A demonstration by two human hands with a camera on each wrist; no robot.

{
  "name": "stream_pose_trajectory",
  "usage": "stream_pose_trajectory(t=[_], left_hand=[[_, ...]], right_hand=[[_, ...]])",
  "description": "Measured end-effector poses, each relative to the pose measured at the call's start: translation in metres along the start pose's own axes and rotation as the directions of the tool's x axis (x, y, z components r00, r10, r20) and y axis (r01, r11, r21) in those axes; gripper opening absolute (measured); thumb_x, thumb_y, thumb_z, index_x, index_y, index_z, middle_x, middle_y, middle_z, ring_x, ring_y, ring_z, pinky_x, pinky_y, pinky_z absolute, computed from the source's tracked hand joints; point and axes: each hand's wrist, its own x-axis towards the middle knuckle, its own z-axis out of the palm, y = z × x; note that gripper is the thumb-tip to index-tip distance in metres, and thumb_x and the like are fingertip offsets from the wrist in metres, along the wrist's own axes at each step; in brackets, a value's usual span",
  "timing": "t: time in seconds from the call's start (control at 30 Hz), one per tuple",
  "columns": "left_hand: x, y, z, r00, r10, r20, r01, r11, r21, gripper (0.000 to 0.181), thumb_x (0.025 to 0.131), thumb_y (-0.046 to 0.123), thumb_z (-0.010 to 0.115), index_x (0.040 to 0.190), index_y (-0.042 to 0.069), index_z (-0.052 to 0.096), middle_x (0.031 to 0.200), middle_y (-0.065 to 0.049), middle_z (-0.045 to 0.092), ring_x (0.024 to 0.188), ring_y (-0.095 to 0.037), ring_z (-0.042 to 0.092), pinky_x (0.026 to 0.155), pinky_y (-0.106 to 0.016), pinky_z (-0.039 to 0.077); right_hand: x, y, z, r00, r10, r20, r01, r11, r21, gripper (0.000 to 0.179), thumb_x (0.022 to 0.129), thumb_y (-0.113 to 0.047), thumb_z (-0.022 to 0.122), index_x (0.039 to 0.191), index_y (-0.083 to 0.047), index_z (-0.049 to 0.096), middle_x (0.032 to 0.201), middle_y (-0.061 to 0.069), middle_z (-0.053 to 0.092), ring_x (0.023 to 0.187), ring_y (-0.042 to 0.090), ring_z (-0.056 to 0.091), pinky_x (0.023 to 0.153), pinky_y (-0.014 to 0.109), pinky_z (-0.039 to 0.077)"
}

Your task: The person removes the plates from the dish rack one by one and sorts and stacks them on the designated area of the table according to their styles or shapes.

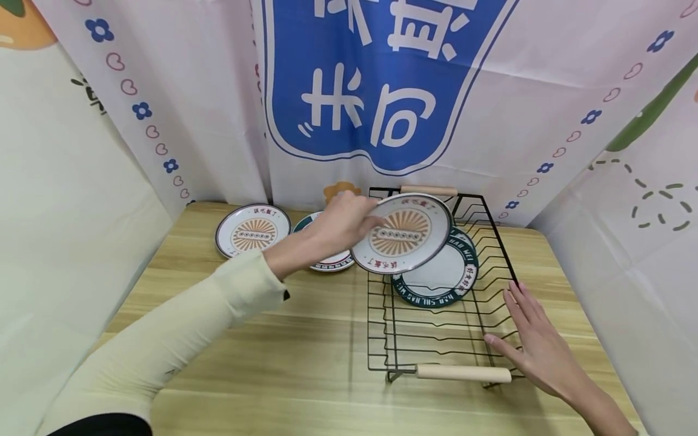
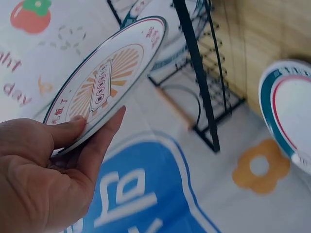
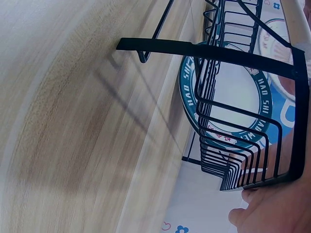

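**Firm pinch, steady base, no clatter**

Treat the printed cloth (image 1: 305,60) across the top of the frame as mere backdrop; watch the wood-grain tabletop (image 1: 272,363) below. Steady the black wire rack (image 1: 500,241), right of centre: probably light enough to skid when nudged. Mind the green-rimmed plate (image 1: 436,275) amid the wires in its rear half; best to aim for a free gap, away from any knock of rim on rim. Hold the lifted sunburst plate (image 1: 406,233), tilted above the rack near the frame's centre, at one slant until lined up; impossible to tell any contact with the green rim behind. Keep the forearm off the second sunburst plate (image 1: 254,231) and the second green-rimmed plate (image 1: 332,261), left of centre. Keep the left hand (image 1: 346,219) in its narrow pinch: thumb on the printed face, fingers beneath. Brace with the right hand (image 1: 540,342), lower right, fingers extended against the side rail, not clenched. Avoid bumping the wooden handle (image 1: 463,373) at bottom right.
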Motion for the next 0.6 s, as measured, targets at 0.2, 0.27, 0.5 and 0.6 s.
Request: stream_pose_trajectory(t=[0.2, 0.27, 0.5, 0.6], left_hand=[[-0.020, -0.023, -0.031, 0.983, -0.182, -0.009, 0.181, 0.982, -0.050, 0.030, 0.105, 0.019, 0.068, 0.125, -0.003, 0.069, 0.089, -0.013, 0.074, 0.065, -0.019, 0.072, 0.053, -0.026, 0.058], [-0.027, -0.033, -0.040, 0.975, -0.220, -0.022, 0.220, 0.975, -0.030, 0.031, 0.106, 0.020, 0.068, 0.126, -0.004, 0.068, 0.088, -0.015, 0.074, 0.065, -0.020, 0.071, 0.053, -0.027, 0.058], [-0.047, -0.075, -0.070, 0.946, -0.308, -0.099, 0.313, 0.949, 0.046, 0.026, 0.104, 0.022, 0.069, 0.106, -0.004, 0.069, 0.083, -0.016, 0.070, 0.064, -0.023, 0.062, 0.055, -0.032, 0.051], [-0.055, -0.095, -0.083, 0.933, -0.345, -0.103, 0.351, 0.936, 0.040, 0.029, 0.104, 0.024, 0.069, 0.105, -0.005, 0.069, 0.084, -0.018, 0.069, 0.067, -0.025, 0.062, 0.058, -0.033, 0.051]], right_hand=[[0.000, 0.001, 0.002, 1.000, -0.005, 0.004, 0.005, 1.000, -0.008, 0.095, 0.100, -0.044, 0.070, 0.166, 0.003, 0.020, 0.177, 0.015, 0.007, 0.164, 0.031, 0.000, 0.127, 0.027, -0.009], [0.000, 0.001, 0.002, 1.000, -0.008, 0.003, 0.008, 1.000, -0.010, 0.096, 0.099, -0.044, 0.070, 0.166, 0.004, 0.020, 0.177, 0.016, 0.007, 0.164, 0.031, 0.000, 0.126, 0.025, -0.009], [0.003, 0.001, 0.000, 1.000, -0.015, 0.001, 0.015, 1.000, -0.008, 0.096, 0.099, -0.044, 0.070, 0.166, 0.004, 0.020, 0.176, 0.020, 0.008, 0.164, 0.030, -0.002, 0.128, 0.030, -0.009], [0.003, 0.001, 0.000, 1.000, -0.011, 0.005, 0.011, 1.000, -0.011, 0.096, 0.099, -0.045, 0.070, 0.165, 0.005, 0.021, 0.177, 0.017, 0.007, 0.164, 0.029, -0.002, 0.127, 0.029, -0.009]])
